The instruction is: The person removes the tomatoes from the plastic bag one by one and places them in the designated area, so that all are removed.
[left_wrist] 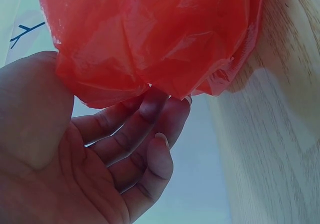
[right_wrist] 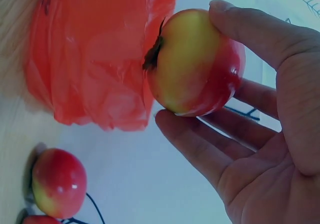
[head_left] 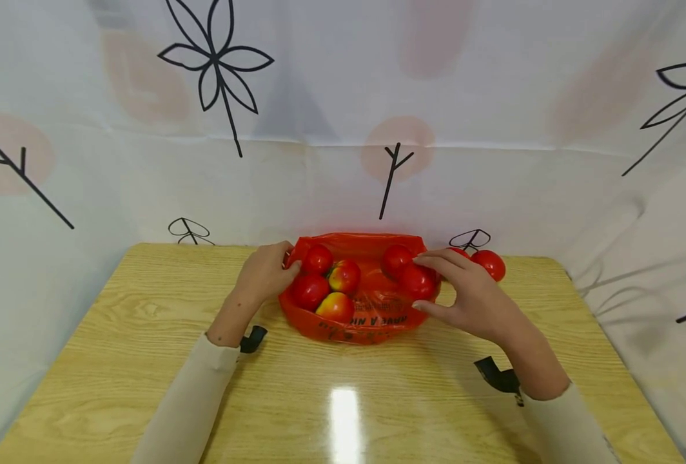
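A red plastic bag (head_left: pixel 380 316) lies with its mouth open upward on the table and has printed lettering on its front side. Inside it on the left are several red and yellow apples (head_left: pixel 344 277); another apple (head_left: pixel 396 259) is at the right. My left hand (head_left: pixel 264 274) grips the bag's left rim, and the left wrist view has its fingers curled behind the red plastic (left_wrist: pixel 150 38). Between thumb and fingertips of my right hand (head_left: pixel 470 293) is a red-yellow apple (right_wrist: pixel 197 63), stem toward the bag, over the bag's right edge.
Two apples sit on the table behind my right hand, one of them (head_left: pixel 488 265) in plainer sight and the other (head_left: pixel 459 252) partly covered. The wooden table (head_left: pixel 285 399) meets a white patterned cloth (head_left: pixel 320 187) at its back edge.
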